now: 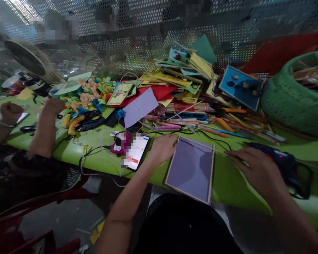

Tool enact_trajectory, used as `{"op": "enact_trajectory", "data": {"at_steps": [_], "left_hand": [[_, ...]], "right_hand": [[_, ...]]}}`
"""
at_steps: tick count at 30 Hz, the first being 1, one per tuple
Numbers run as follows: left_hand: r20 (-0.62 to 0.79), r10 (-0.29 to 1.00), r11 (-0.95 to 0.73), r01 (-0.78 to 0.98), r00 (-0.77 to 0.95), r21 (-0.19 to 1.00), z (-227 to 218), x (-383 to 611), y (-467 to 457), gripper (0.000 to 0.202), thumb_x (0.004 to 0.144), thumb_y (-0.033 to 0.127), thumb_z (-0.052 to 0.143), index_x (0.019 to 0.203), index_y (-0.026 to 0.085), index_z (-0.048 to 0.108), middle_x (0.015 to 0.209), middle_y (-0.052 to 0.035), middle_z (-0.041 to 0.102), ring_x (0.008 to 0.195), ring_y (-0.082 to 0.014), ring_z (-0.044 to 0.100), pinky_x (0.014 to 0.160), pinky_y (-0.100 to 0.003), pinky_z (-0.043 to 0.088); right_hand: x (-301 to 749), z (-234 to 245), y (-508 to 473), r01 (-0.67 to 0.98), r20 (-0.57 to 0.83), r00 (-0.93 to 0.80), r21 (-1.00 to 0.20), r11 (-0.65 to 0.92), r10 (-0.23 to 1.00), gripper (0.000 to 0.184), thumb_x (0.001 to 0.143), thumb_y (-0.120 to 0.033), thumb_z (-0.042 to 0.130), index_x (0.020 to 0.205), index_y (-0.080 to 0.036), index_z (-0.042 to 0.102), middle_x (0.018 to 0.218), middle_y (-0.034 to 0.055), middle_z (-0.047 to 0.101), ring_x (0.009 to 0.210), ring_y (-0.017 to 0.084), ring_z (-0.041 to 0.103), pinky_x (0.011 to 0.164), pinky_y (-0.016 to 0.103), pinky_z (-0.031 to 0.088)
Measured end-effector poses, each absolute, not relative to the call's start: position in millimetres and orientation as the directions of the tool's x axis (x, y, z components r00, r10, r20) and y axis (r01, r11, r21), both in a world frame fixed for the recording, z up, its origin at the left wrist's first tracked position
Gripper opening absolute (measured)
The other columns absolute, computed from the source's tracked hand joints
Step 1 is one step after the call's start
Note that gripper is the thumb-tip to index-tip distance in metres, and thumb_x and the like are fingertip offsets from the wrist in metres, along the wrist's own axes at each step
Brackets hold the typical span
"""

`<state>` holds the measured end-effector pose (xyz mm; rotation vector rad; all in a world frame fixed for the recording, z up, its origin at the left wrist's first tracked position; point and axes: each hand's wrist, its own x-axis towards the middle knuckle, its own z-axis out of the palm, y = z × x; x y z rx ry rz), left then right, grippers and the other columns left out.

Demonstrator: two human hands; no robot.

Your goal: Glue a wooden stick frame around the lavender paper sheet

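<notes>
A purple paper sheet (191, 168) edged with thin wooden sticks lies on the green table (228, 180) in front of me. My left hand (163, 147) rests at the sheet's upper left corner, fingers curled down on its edge. My right hand (254, 165) is to the right of the sheet, fingers pinched on a thin wooden stick (201, 145) that lies along the sheet's top edge. A dark blue glue gun (283, 162) lies just behind my right hand.
A phone (136, 151) and cables lie left of my left hand. Another person's arms (42, 127) rest on the table at left. Piles of coloured paper, cards and sticks (180, 81) fill the back. A green basket (294, 95) stands at right, a fan (29, 60) at far left.
</notes>
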<state>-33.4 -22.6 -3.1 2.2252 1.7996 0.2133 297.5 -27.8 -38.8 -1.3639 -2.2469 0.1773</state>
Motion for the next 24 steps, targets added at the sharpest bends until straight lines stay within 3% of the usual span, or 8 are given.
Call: {"op": "enact_trajectory", "data": {"at_steps": [8,19,24], "left_hand": [[-0.002,0.969,-0.228,0.906,0.245,0.355,-16.8,-38.3,-19.3,0.039,0.105,0.025,0.042,0.138,0.023,0.062,0.136,-0.0064,0.069,0.124,-0.0240,0.065,0.107,-0.039,0.051],[-0.007,0.967,-0.242,0.932,0.253,0.268,-17.8,-34.6,-20.2,0.043,0.105,0.025,0.040,0.143,0.030,0.059,0.125,-0.0065,0.071,0.112,-0.0236,0.068,0.098,-0.037,0.053],[-0.019,0.966,-0.247,0.940,0.259,0.234,-17.2,-33.5,-20.6,0.044,0.105,0.026,0.040,0.144,0.032,0.059,0.118,-0.0063,0.071,0.107,-0.0238,0.067,0.094,-0.035,0.053]], "right_hand": [[297.6,-42.8,-19.5,0.796,0.371,-0.399,-0.314,0.518,0.838,0.041,0.102,-0.047,0.048,0.105,-0.022,0.081,0.091,0.0084,0.072,0.086,0.025,0.066,0.080,0.040,0.051],[296.2,-41.8,-12.8,0.794,0.393,-0.426,-0.270,0.545,0.815,0.038,0.102,-0.043,0.049,0.104,-0.021,0.080,0.092,0.0098,0.072,0.088,0.024,0.065,0.081,0.037,0.050],[294.0,-42.9,-9.8,0.820,0.336,-0.396,-0.290,0.494,0.854,0.039,0.103,-0.044,0.048,0.103,-0.020,0.079,0.095,0.0104,0.072,0.092,0.025,0.064,0.083,0.038,0.050]]}}
